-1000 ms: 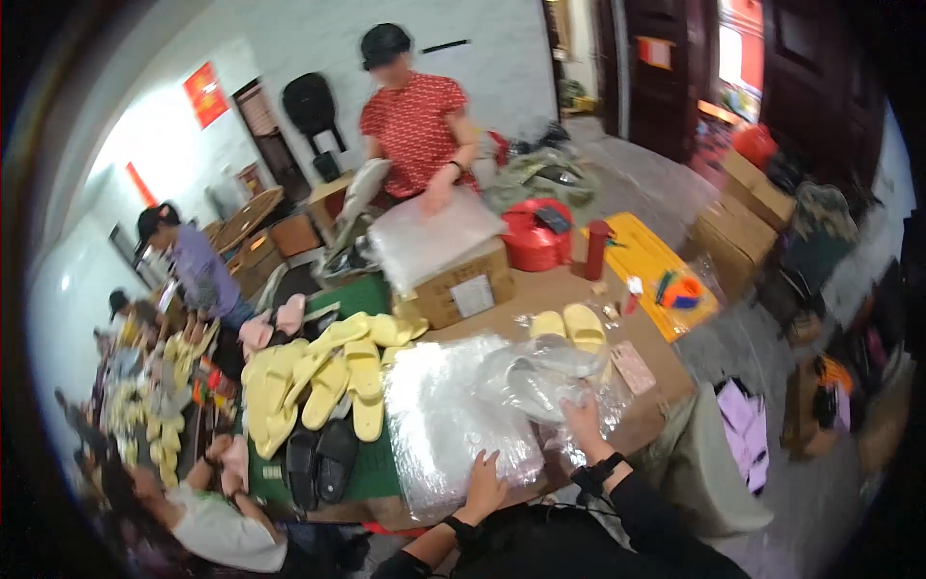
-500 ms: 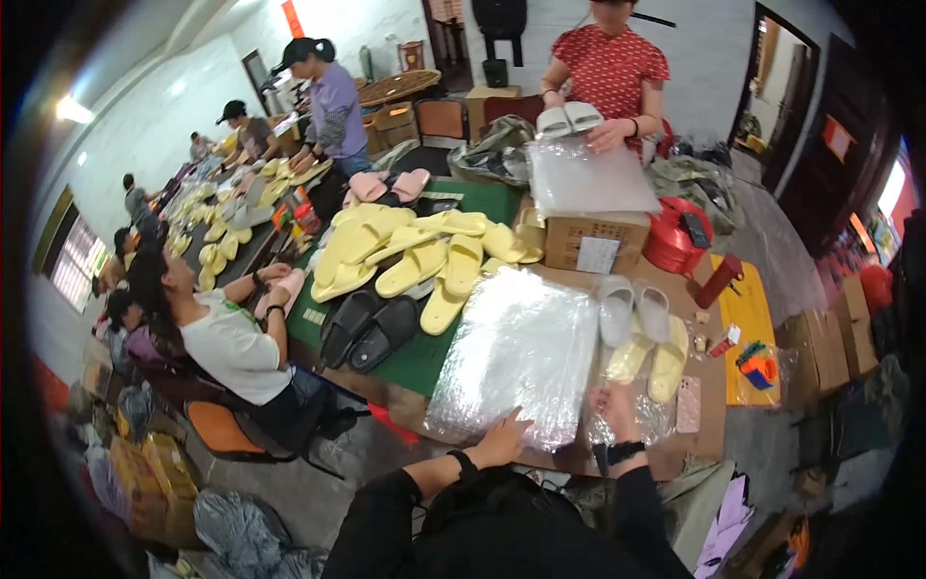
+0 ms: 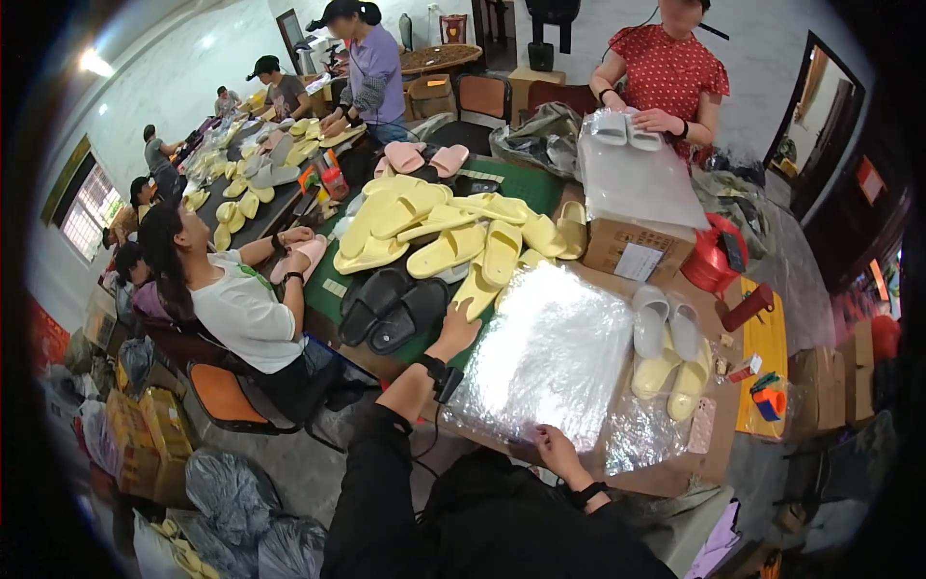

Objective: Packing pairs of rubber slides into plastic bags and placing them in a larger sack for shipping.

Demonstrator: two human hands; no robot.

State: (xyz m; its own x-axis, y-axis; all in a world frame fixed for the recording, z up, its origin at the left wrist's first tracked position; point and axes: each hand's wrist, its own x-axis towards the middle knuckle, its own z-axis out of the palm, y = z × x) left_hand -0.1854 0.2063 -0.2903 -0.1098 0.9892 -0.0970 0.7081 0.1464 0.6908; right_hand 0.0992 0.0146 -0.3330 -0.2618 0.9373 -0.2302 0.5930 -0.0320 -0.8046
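Note:
My left hand (image 3: 457,333) reaches over the green mat, fingers stretched out at the near end of a yellow slipper (image 3: 475,291). Just left of it lies a pair of black slippers (image 3: 395,311). A heap of yellow slippers (image 3: 410,207) is piled beyond. My right hand (image 3: 559,452) is at the near edge of a stack of clear plastic bags (image 3: 545,352), its fingertips pinched on a bag edge. To the right of the stack, grey-white slippers (image 3: 651,323) and a yellow pair (image 3: 656,374) lie together, next to a crumpled clear bag (image 3: 646,439).
Across the table a person in red (image 3: 666,77) handles white slippers over plastic sheets on a carton (image 3: 617,249). At left a seated person (image 3: 236,309) holds a pink slipper (image 3: 307,259). Red twine (image 3: 712,259), a phone (image 3: 701,425) and a yellow board (image 3: 762,357) lie at right.
My left hand has left the plastic stack and moved forward to the yellow slippers. My right hand has come from beside the yellow pair to the near edge of the stack. The view has shifted.

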